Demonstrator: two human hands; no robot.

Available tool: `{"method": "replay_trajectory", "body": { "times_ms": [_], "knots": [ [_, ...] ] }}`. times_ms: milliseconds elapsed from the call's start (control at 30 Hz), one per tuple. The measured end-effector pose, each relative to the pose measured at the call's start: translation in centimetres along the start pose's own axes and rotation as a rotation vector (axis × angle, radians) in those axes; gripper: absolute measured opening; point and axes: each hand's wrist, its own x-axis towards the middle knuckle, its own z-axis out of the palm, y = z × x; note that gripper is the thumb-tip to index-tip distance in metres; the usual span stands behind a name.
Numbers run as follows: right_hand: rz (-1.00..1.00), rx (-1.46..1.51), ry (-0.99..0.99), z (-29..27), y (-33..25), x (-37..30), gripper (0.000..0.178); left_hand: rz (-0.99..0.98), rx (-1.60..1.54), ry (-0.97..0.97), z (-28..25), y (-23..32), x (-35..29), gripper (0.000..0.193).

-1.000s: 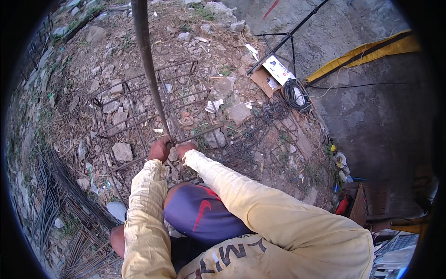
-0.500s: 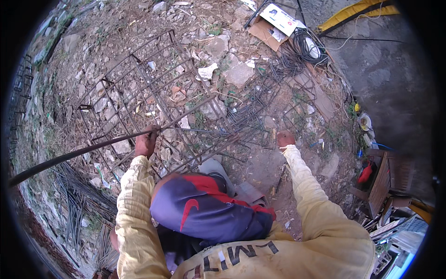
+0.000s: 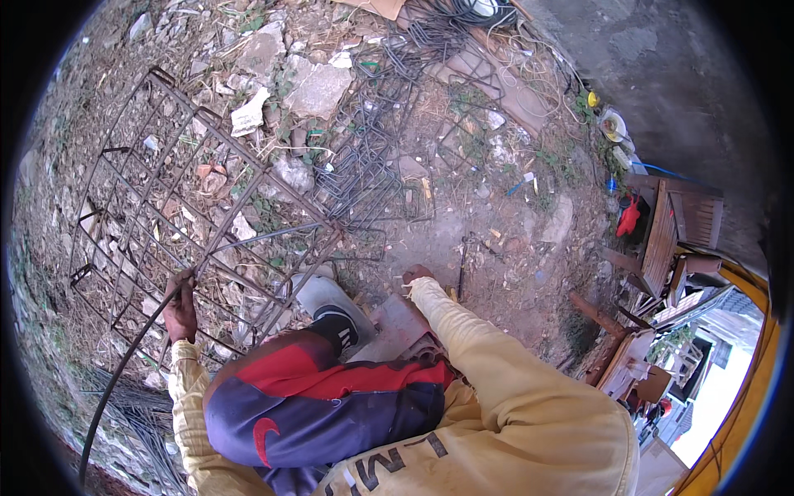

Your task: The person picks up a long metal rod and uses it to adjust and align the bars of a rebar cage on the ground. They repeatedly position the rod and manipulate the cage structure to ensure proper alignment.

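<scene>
Left hand (image 3: 180, 307) was closed around a long dark rod (image 3: 124, 372), at about nine o'clock from the bent knee, with the fist just at the near edge of the cage (image 3: 190, 215). Right hand (image 3: 416, 275) reached down to the dirt at about one o'clock from the knee; its fingers were foreshortened behind the cuff, so I could not tell whether it was open or gripping anything. A thin dark tool (image 3: 461, 264) stood just beside it, apparently not touched.

By its look the rod was steel bar: heavy for its thickness, rough-skinned and not slippery. It curved in a long sweep from the fist towards seven o'clock, so it seemed springy along its length, though the lens bends straight lines near the rim and some of that curve may be false. Gripped near one end as it was, the far end would likely whip and drag; a hold nearer the middle would balance it better. The cage looked rigid, awkward and snag-prone, best taken at a corner.

Rod's lower end ran off into the dark rim. Where it met the cage bars was hard to separate. The shoe (image 3: 335, 314) and the trouser leg (image 3: 322, 405) covered the ground between the hands.
</scene>
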Motion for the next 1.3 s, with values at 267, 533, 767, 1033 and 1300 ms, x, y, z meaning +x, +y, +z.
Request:
{"method": "replay_trajectory", "body": {
  "times_ms": [267, 533, 767, 1033, 1300],
  "knots": [
    [0.273, -0.274, 0.028, -6.7, 12.4, 7.0, 0.030, 0.016, -0.156, 0.029, 1.0, 0.5, 0.4, 0.022],
    [0.305, -0.096, 0.153, -3.1, 13.2, 8.7, 0.036, -0.078, 0.113, 0.070, 1.1, 2.2, 0.0, 0.018],
    [0.357, 0.238, 0.769, -3.7, 13.4, 7.5, 0.042, -0.147, 0.259, 0.040, 1.0, 5.6, -0.1, 0.020],
    [-0.025, 1.015, 0.503, -15.6, 8.2, 0.0, 0.046, 0.075, 0.245, 0.102, 1.0, 4.2, -0.7, 0.019],
    [-1.294, 1.411, 0.288, -31.3, -12.9, -16.5, 0.038, 0.092, 0.226, 0.129, 0.9, 2.5, -0.4, 0.018]
  ]
}}
